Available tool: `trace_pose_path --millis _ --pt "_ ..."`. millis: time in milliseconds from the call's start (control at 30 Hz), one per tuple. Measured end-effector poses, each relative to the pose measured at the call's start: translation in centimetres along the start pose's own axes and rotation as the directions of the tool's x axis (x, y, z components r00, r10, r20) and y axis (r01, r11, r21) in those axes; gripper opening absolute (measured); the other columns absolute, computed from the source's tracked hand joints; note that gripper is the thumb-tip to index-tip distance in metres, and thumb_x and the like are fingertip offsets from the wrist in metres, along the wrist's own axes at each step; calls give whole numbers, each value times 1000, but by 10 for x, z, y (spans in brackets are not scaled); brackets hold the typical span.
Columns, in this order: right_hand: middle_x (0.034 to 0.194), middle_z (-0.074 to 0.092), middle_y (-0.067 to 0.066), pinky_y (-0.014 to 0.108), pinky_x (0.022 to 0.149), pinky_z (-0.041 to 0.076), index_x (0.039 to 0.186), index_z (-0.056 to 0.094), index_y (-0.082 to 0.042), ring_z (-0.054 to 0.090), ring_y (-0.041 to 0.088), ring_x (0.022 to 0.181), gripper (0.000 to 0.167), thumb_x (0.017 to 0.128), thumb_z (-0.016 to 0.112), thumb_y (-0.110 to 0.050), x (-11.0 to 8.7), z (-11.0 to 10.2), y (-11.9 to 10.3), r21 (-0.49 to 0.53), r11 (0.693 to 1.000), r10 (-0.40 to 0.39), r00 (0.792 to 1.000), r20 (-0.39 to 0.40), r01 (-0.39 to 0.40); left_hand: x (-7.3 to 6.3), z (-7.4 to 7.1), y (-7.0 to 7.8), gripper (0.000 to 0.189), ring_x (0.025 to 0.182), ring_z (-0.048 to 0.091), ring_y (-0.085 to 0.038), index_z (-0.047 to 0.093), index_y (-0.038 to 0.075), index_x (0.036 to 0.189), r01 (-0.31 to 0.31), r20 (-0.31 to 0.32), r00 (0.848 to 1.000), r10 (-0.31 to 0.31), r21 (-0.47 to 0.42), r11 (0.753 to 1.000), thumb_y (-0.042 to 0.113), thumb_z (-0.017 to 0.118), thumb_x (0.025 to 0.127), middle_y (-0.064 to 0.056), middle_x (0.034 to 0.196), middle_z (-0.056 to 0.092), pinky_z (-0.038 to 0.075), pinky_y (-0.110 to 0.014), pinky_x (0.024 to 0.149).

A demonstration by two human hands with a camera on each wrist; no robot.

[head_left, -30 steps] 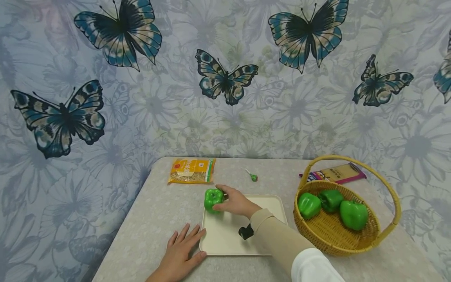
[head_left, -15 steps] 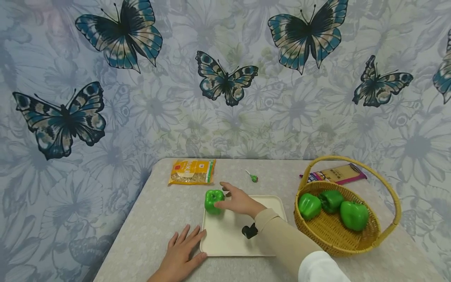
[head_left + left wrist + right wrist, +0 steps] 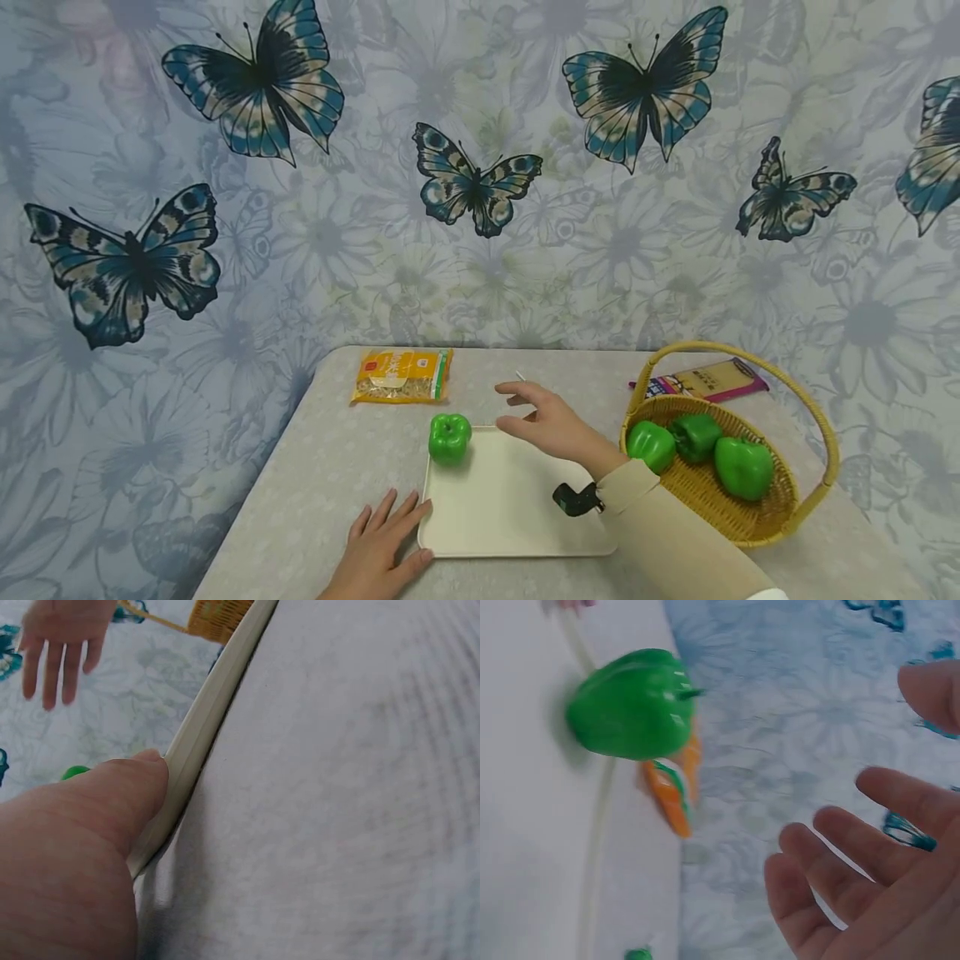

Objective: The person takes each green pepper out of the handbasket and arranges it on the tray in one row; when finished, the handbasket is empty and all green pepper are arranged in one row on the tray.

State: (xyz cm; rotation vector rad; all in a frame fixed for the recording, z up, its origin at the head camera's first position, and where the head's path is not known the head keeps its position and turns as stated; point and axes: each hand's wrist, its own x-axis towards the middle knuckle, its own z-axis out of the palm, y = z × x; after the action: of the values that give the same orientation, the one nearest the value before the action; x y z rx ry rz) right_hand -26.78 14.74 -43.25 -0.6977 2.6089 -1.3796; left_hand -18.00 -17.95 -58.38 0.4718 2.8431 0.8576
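Note:
A glossy green bell pepper sits on the far left corner of the cream tray. My right hand hovers over the tray's far edge, to the right of the pepper, holding nothing. In the right wrist view its fingers are spread and relaxed, apart from the bell pepper. My left hand rests with straight fingers at the tray's near left corner. The left wrist view shows that thumb against the tray's rim.
Right of the tray stands a yellow wicker basket with a tall handle, holding several green peppers. A purple-and-tan packet lies behind it. An orange bag lies at the back left. A small lollipop-like item is mostly hidden behind my right hand in the head view.
My right hand has let go of the bell pepper and moved right and away from it. The pepper stays on the tray corner. My left hand has stayed by the tray.

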Motion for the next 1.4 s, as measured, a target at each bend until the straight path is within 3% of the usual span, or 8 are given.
trace_pose_path --millis 267,533,667,800,900,1067,1167,1400 --pt "147 58 4 39 95 53 144 58 -22 57 31 132 44 103 65 -37 -40 -53 9 -107 993 -42 999 -9 40 0 4 -1 73 154 25 -46 52 32 152 8 2 1000 -8 -7 1000 76 51 93 -9 160 46 10 -79 112" --pt "137 63 14 42 87 56 140 61 -12 63 33 120 43 105 62 -35 -76 -108 32 -156 984 73 994 -82 -85 -2 -2 2 75 153 25 -47 53 31 151 37 11 999 -37 3 999 78 50 92 -8 160 47 10 -78 113" --pt "133 65 16 48 91 57 139 61 -8 64 35 118 44 106 60 -36 -87 -127 52 -199 965 151 981 -122 -173 0 -2 1 75 153 25 -47 53 31 152 28 3 1000 -28 -3 1000 78 50 92 -8 160 46 10 -78 113" --pt "132 66 20 56 95 54 137 63 -4 62 41 120 45 106 59 -36 -97 -132 73 -260 918 260 949 -176 -300 1 0 0 75 154 25 -46 52 31 152 13 5 1000 -13 -3 1000 77 51 93 -8 160 46 10 -78 112" --pt "132 64 25 58 91 53 135 62 0 61 45 119 48 105 58 -37 -102 -132 87 -287 875 331 914 -232 -390 0 1 -1 74 154 25 -46 53 31 152 9 5 1000 -9 2 1000 76 51 93 -8 160 46 11 -79 112" --pt "123 65 28 52 81 54 128 62 7 64 41 105 48 103 56 -34 -103 -131 100 -291 811 427 853 -299 -508 2 3 -3 74 153 26 -46 52 33 152 3 10 1000 -3 0 1000 77 50 93 -8 160 47 11 -80 111" --pt "118 67 28 51 79 54 124 62 10 65 40 99 51 102 57 -35 -101 -128 103 -320 777 469 838 -280 -542 2 4 -4 73 153 26 -46 52 33 152 0 12 1000 0 -5 1000 77 51 93 -8 160 47 11 -79 112" --pt "136 55 39 60 93 52 138 49 17 56 56 120 67 100 58 -37 -97 -114 105 -374 745 498 834 -238 -552 2 2 -5 72 153 26 -46 52 35 152 -5 3 1000 5 -2 1000 76 51 94 -7 160 47 11 -79 112"
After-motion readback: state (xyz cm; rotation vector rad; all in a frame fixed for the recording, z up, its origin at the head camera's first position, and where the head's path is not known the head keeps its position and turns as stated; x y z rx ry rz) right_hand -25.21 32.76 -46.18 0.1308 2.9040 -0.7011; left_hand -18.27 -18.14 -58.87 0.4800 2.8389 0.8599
